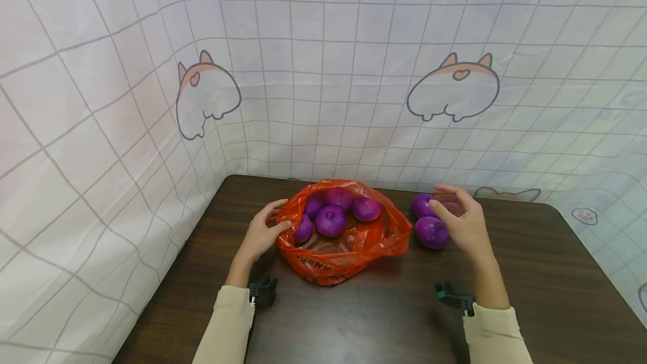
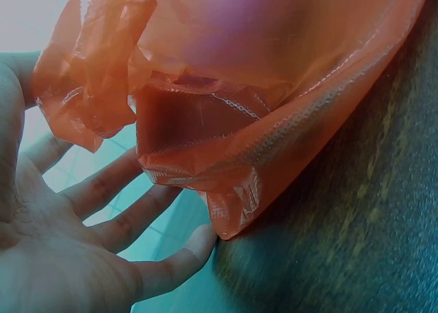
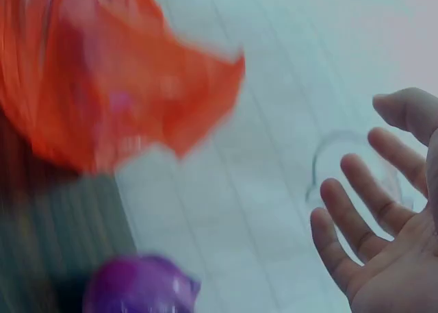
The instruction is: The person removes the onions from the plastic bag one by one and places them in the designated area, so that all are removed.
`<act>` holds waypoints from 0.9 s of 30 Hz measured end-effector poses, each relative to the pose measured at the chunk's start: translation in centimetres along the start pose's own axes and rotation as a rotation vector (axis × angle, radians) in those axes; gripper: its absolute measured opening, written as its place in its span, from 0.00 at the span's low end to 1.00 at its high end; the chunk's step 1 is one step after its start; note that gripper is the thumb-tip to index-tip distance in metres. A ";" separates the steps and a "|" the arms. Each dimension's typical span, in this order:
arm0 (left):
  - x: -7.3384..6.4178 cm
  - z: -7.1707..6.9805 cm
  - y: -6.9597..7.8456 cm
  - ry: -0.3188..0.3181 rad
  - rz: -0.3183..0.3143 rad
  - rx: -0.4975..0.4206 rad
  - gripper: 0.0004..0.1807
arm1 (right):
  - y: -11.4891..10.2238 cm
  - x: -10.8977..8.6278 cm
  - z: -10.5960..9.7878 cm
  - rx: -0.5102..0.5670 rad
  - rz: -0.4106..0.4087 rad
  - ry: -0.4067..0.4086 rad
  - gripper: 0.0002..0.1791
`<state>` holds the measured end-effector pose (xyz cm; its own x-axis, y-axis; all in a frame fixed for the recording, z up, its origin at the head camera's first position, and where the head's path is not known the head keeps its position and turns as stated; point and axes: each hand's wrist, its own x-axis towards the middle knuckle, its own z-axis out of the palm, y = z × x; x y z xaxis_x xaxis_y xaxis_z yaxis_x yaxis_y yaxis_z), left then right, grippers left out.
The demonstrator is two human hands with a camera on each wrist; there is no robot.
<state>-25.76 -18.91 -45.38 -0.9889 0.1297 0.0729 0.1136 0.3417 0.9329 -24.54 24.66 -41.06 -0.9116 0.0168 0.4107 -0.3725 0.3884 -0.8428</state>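
An orange-red plastic bag [image 1: 323, 265] lies with its mouth spread, and several shiny, round purple things that look like onions [image 1: 331, 221] sit inside. At the bag's left rim, my left hand [image 1: 260, 235] holds the plastic, thumb over the edge and fingers outside. The left wrist view shows those fingers spread beside the bag [image 2: 205, 121], the thumb tip hidden. My right hand [image 1: 462, 223] hovers over loose purple onions [image 1: 432, 233] right of the bag, holding nothing. One purple patch shows partly behind its fingers. In the right wrist view a pointed onion [image 3: 140, 285] is blurred, apart from the spread fingers.
Everything rests on a dark wooden table [image 1: 354, 319] with rounded back corners. A white cloth with a grey grid and cartoon animals [image 1: 323, 72] hangs behind and to the left. Black straps [image 1: 457, 299] are worn on both wrists.
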 end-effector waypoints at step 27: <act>1.8 0.5 -3.9 0.039 0.004 0.006 0.30 | -1.3 -0.3 16.0 0.172 0.120 -0.365 0.26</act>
<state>-27.98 -19.57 -49.05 -0.9914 0.0942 0.0905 0.1179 0.3468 0.9305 -26.56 9.35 -45.63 -0.9406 -0.2871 0.1815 -0.2549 0.2435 -0.9358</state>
